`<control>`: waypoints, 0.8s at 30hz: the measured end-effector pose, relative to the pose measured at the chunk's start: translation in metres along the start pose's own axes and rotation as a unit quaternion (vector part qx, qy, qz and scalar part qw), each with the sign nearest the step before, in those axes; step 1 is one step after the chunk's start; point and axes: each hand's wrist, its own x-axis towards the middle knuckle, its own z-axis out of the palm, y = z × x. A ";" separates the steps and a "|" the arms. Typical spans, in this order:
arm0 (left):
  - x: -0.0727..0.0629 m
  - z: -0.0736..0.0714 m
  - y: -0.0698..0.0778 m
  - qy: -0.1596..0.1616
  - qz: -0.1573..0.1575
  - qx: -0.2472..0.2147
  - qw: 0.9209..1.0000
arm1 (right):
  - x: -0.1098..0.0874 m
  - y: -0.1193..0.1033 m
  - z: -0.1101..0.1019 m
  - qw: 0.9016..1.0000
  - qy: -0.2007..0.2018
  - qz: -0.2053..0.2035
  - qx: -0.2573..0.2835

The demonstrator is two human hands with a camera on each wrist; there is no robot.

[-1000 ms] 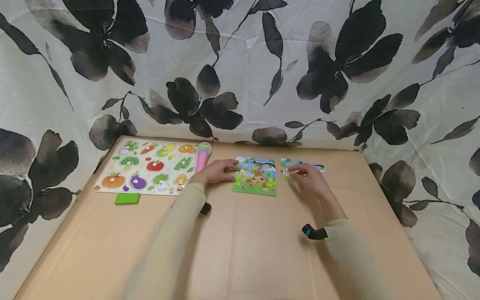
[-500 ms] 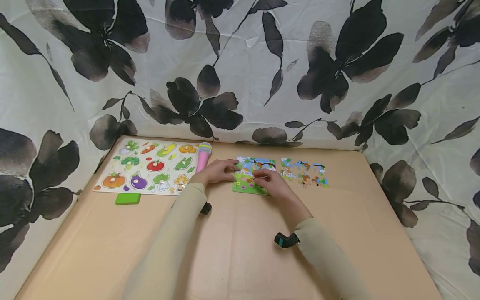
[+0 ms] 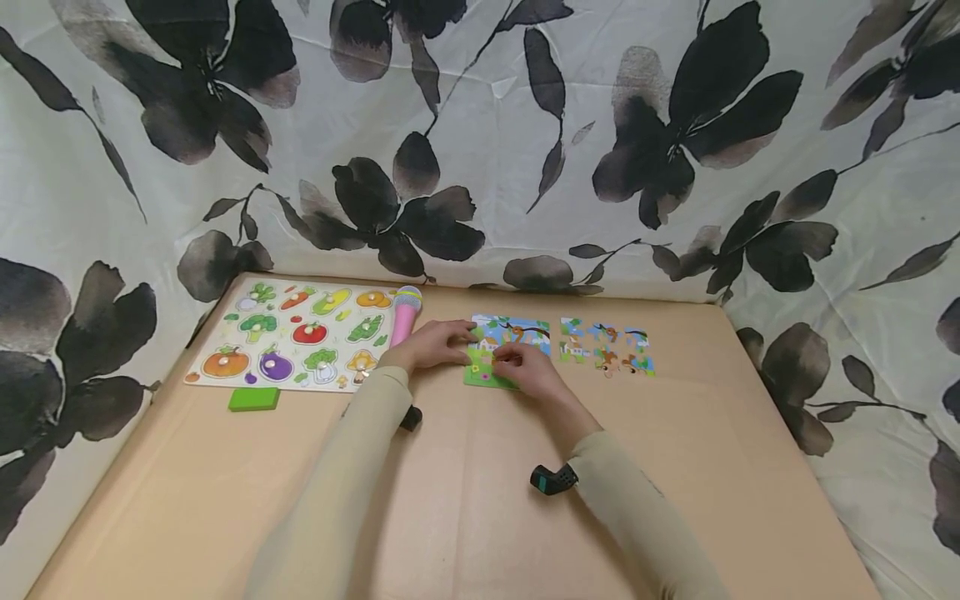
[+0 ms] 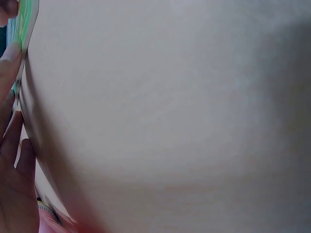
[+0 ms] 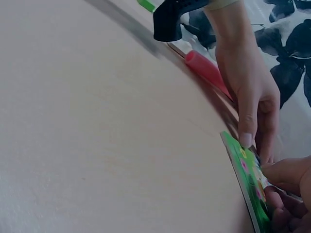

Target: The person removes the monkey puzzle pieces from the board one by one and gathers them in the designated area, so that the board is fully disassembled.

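A square monkey jigsaw board [image 3: 477,370] lies flat near the back of the table. My left hand [image 3: 432,344] rests at its left side, its fairly straight fingers and thumb touching the edge. In the right wrist view, the left thumb [image 5: 247,140] presses on the board's green corner. Over the lower middle of the board, my right hand [image 3: 531,372] has thumb and fingers pinched on a small puzzle piece, mostly hidden by the fingers. Several puzzle pieces [image 3: 573,352] lie to the right of the board, grouped with gaps between them.
A white vegetable puzzle board [image 3: 247,304] lies on the left, with a green block [image 3: 253,399] by its front edge. A pink toy microphone [image 3: 405,317] stands between that board and my left hand. A floral cloth [image 3: 517,225] hangs behind the table.
My right hand has moved left from the loose pieces onto the monkey board, shifting slightly further left in the last half second. My left hand has stayed at the board's edge.
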 end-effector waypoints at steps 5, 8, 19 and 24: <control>0.001 0.000 0.000 -0.001 0.000 -0.001 1.000 | 0.004 -0.004 0.005 0.998 0.003 -0.027 -0.062; 0.001 0.000 0.000 -0.002 -0.003 -0.002 1.000 | 0.005 -0.007 0.007 0.995 0.004 -0.042 -0.086; 0.001 0.000 0.001 -0.004 -0.002 0.002 1.000 | 0.005 -0.012 0.005 0.985 -0.038 -0.092 -0.138; 0.000 0.000 0.001 -0.002 0.003 0.008 1.000 | 0.007 -0.014 0.003 0.982 -0.062 -0.095 -0.149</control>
